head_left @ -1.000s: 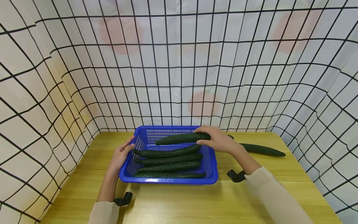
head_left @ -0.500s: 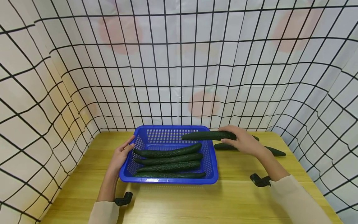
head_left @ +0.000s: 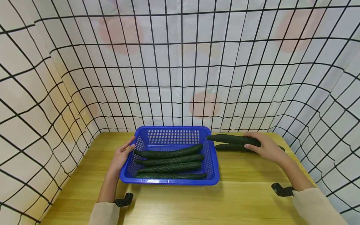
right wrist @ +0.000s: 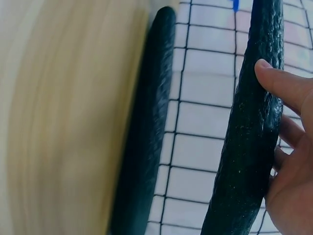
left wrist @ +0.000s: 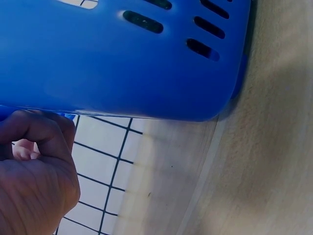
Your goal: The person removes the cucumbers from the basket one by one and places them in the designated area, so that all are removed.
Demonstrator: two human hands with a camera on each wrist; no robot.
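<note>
My right hand (head_left: 264,146) grips a long dark green cucumber (head_left: 229,139) to the right of the basket, thumb on one side and fingers on the other. In the right wrist view this cucumber (right wrist: 242,142) is raised apart from a second cucumber (right wrist: 146,122), which lies on the table. The blue plastic basket (head_left: 216,165) stands mid-table, with several cucumbers (head_left: 170,161) lying side by side in it. At its left rim, my left hand (head_left: 121,156) holds on; the left wrist view shows bent fingers (left wrist: 41,132) against the basket edge.
The wooden table (head_left: 174,203) ends at a white wall cloth (head_left: 174,72) with a black grid, which also rises on both sides. A black wrist camera (head_left: 123,200) sits on the left wrist, another camera (head_left: 282,190) on the right.
My right hand has carried its cucumber rightward, from over the basket's back to above the cucumber on the table. The left hand and basket have stayed in place.
</note>
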